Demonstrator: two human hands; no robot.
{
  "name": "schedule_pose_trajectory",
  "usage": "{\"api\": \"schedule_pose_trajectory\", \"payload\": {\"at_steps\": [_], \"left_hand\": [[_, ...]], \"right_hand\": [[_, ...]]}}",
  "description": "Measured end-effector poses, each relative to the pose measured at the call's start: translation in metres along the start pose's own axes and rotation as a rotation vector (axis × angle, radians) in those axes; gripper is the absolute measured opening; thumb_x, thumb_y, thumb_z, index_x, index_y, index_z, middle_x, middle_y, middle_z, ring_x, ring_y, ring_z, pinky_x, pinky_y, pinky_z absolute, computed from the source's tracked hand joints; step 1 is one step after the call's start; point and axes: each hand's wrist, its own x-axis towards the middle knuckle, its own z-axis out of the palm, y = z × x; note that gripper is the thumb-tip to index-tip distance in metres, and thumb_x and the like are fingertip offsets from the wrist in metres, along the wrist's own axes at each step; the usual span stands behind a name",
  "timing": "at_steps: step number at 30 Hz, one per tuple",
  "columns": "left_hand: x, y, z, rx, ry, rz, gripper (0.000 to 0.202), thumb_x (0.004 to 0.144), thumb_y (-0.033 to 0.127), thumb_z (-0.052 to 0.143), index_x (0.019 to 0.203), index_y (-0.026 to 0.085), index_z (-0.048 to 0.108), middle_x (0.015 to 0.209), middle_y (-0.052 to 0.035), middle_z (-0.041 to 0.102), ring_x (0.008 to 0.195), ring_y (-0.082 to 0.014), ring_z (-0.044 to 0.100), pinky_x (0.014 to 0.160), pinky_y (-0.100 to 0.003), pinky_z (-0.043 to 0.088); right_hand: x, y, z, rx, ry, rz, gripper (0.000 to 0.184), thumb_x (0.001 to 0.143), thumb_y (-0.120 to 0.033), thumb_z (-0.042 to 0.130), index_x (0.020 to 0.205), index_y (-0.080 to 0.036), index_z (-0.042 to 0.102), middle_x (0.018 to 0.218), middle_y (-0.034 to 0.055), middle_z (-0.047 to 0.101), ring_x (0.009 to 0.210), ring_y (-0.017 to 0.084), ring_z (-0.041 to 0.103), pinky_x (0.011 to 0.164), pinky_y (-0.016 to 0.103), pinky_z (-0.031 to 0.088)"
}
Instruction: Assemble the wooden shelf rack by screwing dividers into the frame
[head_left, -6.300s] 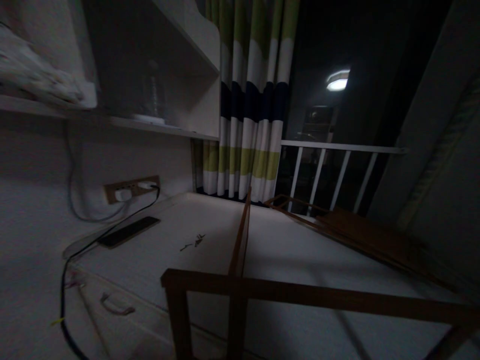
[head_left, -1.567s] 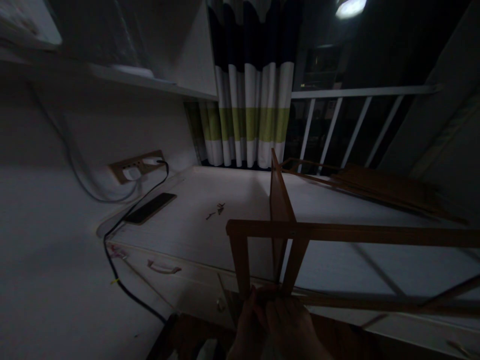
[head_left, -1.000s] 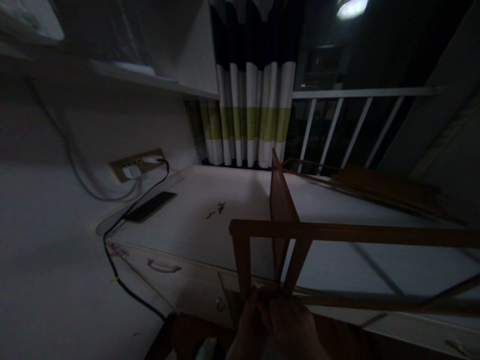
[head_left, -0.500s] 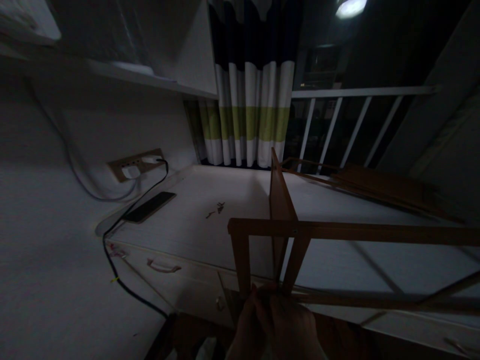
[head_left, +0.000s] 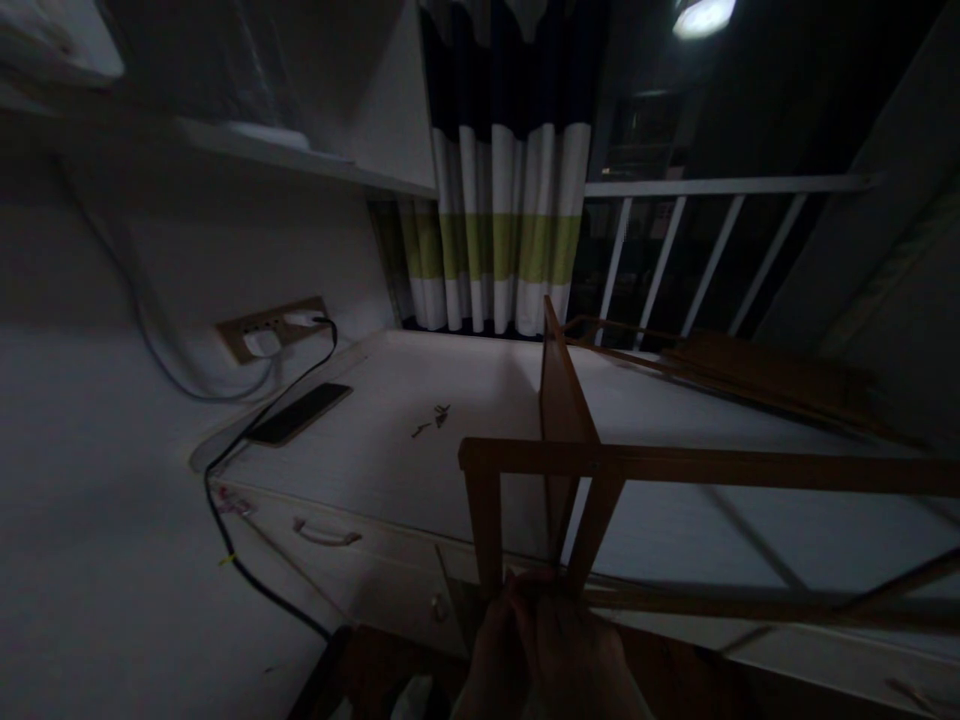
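The room is dark. A brown wooden frame (head_left: pixel 675 465) stands on the white desk top (head_left: pixel 420 470), with an upright wooden panel (head_left: pixel 559 400) joined to it. At the bottom middle, my left hand (head_left: pixel 491 650) and my right hand (head_left: pixel 589 655) are pressed close together. Their fingers are closed at the frame's lower rail, where the uprights meet it. Whatever is in the fingers is hidden in the dark. A few small screws (head_left: pixel 433 418) lie loose on the desk, left of the panel.
A dark phone (head_left: pixel 300 413) lies at the desk's left, and a black cable (head_left: pixel 247 580) runs up to the wall socket strip (head_left: pixel 274 328). More wooden parts (head_left: pixel 750 375) lie at the back right, by the white railing (head_left: pixel 720 185) and striped curtain (head_left: pixel 510 230). Below the desk edge there is a drawer handle (head_left: pixel 322 535).
The view dropped from the curtain and shelf towards the desk edge, and my hands came into view at the frame's lower rail. Over the last second they only shift slightly there.
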Motion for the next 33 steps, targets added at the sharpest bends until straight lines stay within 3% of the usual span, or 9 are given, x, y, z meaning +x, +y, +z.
{"api": "schedule_pose_trajectory", "payload": {"at_steps": [6, 10, 17, 23, 29, 33], "left_hand": [[-0.002, 0.002, 0.003, -0.014, -0.007, -0.021, 0.024, 0.060, 0.036, 0.066, 0.069, 0.014, 0.066, 0.069, -0.0066, 0.064, 0.094, -0.0250, 0.055, 0.090, -0.034, 0.037], [-0.005, 0.003, 0.005, -0.018, 0.003, -0.010, 0.025, 0.062, 0.036, 0.065, 0.071, 0.014, 0.066, 0.072, -0.0065, 0.064, 0.094, -0.0244, 0.055, 0.090, -0.033, 0.038], [-0.003, 0.001, 0.005, -0.056, -0.006, -0.051, 0.028, 0.061, 0.040, 0.066, 0.069, 0.014, 0.067, 0.070, -0.0058, 0.065, 0.090, -0.0237, 0.057, 0.087, -0.033, 0.039], [-0.002, 0.000, 0.004, -0.078, -0.044, -0.068, 0.029, 0.063, 0.041, 0.066, 0.073, 0.013, 0.067, 0.074, -0.0063, 0.065, 0.092, -0.0224, 0.057, 0.087, -0.030, 0.040], [0.000, 0.001, 0.002, -0.053, -0.019, -0.064, 0.028, 0.062, 0.039, 0.067, 0.071, 0.013, 0.066, 0.068, -0.0044, 0.064, 0.091, -0.0213, 0.057, 0.087, -0.028, 0.040], [0.000, 0.001, 0.001, -0.025, 0.021, -0.055, 0.025, 0.062, 0.036, 0.067, 0.071, 0.013, 0.066, 0.063, -0.0034, 0.063, 0.089, -0.0215, 0.058, 0.086, -0.029, 0.040]], "right_hand": [[0.003, 0.000, -0.001, 0.000, 0.025, 0.005, 0.036, 0.091, -0.018, 0.024, 0.071, -0.015, 0.053, 0.050, 0.0030, 0.048, 0.039, 0.012, 0.041, 0.040, 0.027, 0.018], [0.005, 0.000, -0.002, 0.011, 0.037, -0.006, 0.034, 0.091, -0.022, 0.030, 0.066, -0.014, 0.051, 0.048, 0.0022, 0.046, 0.037, 0.010, 0.040, 0.037, 0.024, 0.020], [0.001, 0.004, 0.000, 0.058, -0.014, 0.009, 0.048, 0.093, -0.019, 0.013, 0.067, -0.016, 0.053, 0.047, 0.0021, 0.047, 0.034, 0.012, 0.040, 0.037, 0.029, 0.015], [-0.001, 0.008, 0.001, 0.116, -0.062, 0.014, 0.041, 0.094, -0.028, 0.024, 0.068, -0.016, 0.053, 0.052, 0.0020, 0.051, 0.040, 0.009, 0.045, 0.039, 0.024, 0.020], [-0.002, 0.006, 0.002, 0.150, -0.055, 0.051, 0.053, 0.094, -0.030, 0.010, 0.061, -0.018, 0.049, 0.050, 0.0009, 0.048, 0.039, 0.011, 0.042, 0.040, 0.026, 0.018], [0.001, 0.010, -0.004, 0.140, -0.034, -0.007, 0.047, 0.094, -0.032, 0.018, 0.059, -0.018, 0.047, 0.050, 0.0004, 0.048, 0.039, 0.011, 0.043, 0.040, 0.027, 0.018]]}}
